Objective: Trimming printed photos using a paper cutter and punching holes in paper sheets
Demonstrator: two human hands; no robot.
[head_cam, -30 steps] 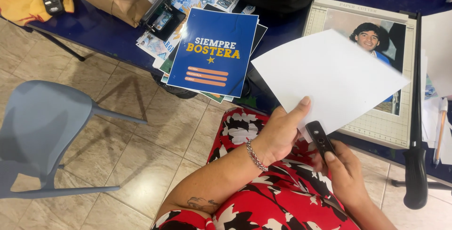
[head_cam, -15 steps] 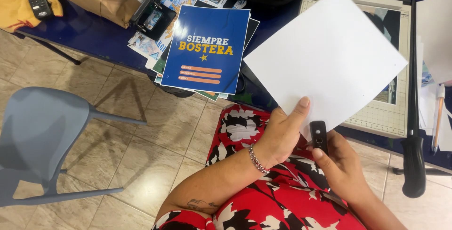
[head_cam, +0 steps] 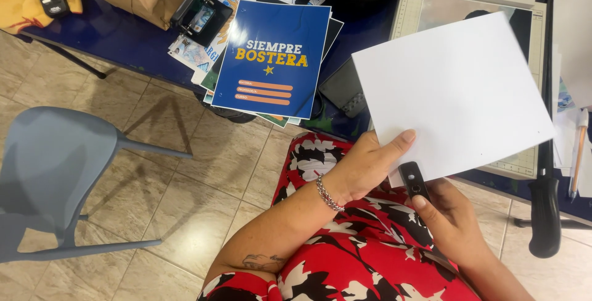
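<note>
The left hand (head_cam: 370, 165) is pinching an uncut white sheet (head_cam: 453, 94); at its four o'clock, the right hand (head_cam: 453, 224) is gripping what is probably a utility knife (head_cam: 413, 181), no cut begun.

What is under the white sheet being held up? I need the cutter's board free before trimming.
Under the white sheet lies the paper cutter, with a dark-toned print on its board. The left hand holds the sheet, which covers most of the print and board.

White sheet (head_cam: 453, 94) covers most of the paper cutter (head_cam: 468, 5) and its print; small black tool (head_cam: 413, 181) part-hidden by right hand (head_cam: 453, 224); grey chair (head_cam: 55, 178) cut off at left.
</note>
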